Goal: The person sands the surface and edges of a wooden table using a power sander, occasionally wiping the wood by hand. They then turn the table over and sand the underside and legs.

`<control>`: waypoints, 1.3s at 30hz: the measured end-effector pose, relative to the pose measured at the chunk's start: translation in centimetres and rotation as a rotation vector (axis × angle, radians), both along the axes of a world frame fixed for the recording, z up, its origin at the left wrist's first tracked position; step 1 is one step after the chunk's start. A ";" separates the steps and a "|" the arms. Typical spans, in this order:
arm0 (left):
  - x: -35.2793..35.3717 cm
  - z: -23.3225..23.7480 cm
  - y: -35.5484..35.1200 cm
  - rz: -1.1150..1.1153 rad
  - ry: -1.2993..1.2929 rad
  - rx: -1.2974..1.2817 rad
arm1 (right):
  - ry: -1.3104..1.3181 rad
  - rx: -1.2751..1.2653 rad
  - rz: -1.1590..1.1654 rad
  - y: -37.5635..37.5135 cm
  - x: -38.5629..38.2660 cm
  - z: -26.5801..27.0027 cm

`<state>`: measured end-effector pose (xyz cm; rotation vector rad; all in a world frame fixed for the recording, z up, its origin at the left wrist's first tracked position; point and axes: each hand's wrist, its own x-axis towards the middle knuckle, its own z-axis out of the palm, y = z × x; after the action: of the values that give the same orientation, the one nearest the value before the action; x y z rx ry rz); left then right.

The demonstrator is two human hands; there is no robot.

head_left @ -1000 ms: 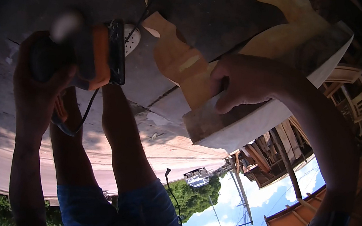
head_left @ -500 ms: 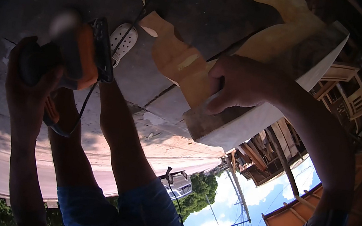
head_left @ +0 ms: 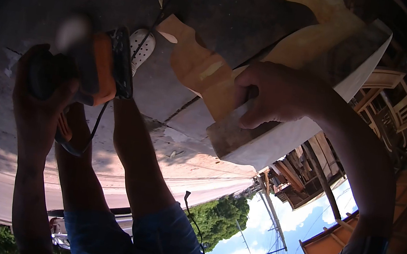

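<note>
My left hand (head_left: pixel 42 89) is wrapped round the grip of an orange and black power sander (head_left: pixel 103 69), held up at the left above the ground. A blurred pale round part shows at the sander's upper left. My right hand (head_left: pixel 270 95) is curled at the near end of a wavy-edged wooden piece (head_left: pixel 197 63), its thumb and fingers gripping there. That piece lies by the corner of a pale-sided work surface (head_left: pixel 284 141). Behind the hand, a longer curved yellowish wooden piece (head_left: pixel 309 40) stretches toward the top right.
A dark cable (head_left: pixel 95 130) hangs from the sander past my legs. A white perforated clog (head_left: pixel 141 51) is on my foot. Wooden furniture frames (head_left: pixel 392 101) and stacked timber (head_left: pixel 293 173) stand at the right. The concrete ground (head_left: pixel 184 114) has cracks.
My left hand and the sander have moved slightly right. My right hand has shifted a little, with a wider gap showing between thumb and fingers. The vehicle near my knee has left its earlier place.
</note>
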<state>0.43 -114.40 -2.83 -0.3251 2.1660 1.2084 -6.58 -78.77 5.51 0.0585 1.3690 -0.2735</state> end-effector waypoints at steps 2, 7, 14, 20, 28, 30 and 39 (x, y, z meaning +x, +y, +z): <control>-0.1 0.2 0.3 0.019 -0.027 0.016 | 0.032 0.001 0.016 0.1 0.0 0.3; -0.1 0.1 0.4 0.014 -0.007 -0.003 | 0.081 0.020 0.072 0.0 0.3 0.7; 0.0 -0.6 -0.6 0.028 -0.003 -0.003 | -0.007 -0.060 -0.066 1.4 0.5 -0.9; -0.5 -0.5 -1.3 0.022 -0.015 -0.009 | 0.053 0.046 0.027 -0.7 0.7 -0.2; -0.7 -0.3 -1.4 0.017 0.008 -0.029 | -0.058 0.019 -0.061 0.3 0.4 -1.5; -0.8 -0.4 -1.7 0.007 0.016 -0.040 | -0.058 0.048 -0.049 -0.2 0.3 -1.3; -1.0 -0.1 -1.6 0.038 -0.010 -0.027 | -0.018 0.021 -0.051 -1.1 -0.5 -0.5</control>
<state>-0.59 -116.05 -2.93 -0.3843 2.1785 1.1960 -7.09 -79.83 5.04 0.1134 1.3539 -0.3002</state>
